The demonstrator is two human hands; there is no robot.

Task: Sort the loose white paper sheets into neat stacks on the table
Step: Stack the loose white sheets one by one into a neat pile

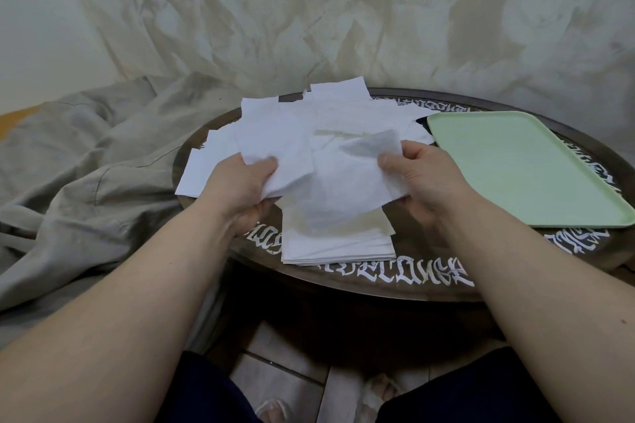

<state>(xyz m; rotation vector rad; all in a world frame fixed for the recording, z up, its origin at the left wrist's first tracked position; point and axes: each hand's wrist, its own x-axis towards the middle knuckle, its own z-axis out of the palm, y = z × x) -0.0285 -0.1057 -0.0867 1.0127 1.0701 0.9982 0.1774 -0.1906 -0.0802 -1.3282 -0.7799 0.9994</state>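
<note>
I see one head-worn wide-angle view, looking forward and down, close over the round counter [343,280].

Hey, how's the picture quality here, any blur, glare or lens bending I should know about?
Head view: soft, even light, no glare on the green tray; wide-angle bending curves the round table rim and stretches the forearms; the sheet held by the left hand and right hand looks slightly soft, its texture washed out; under the table it is dark.
</note>
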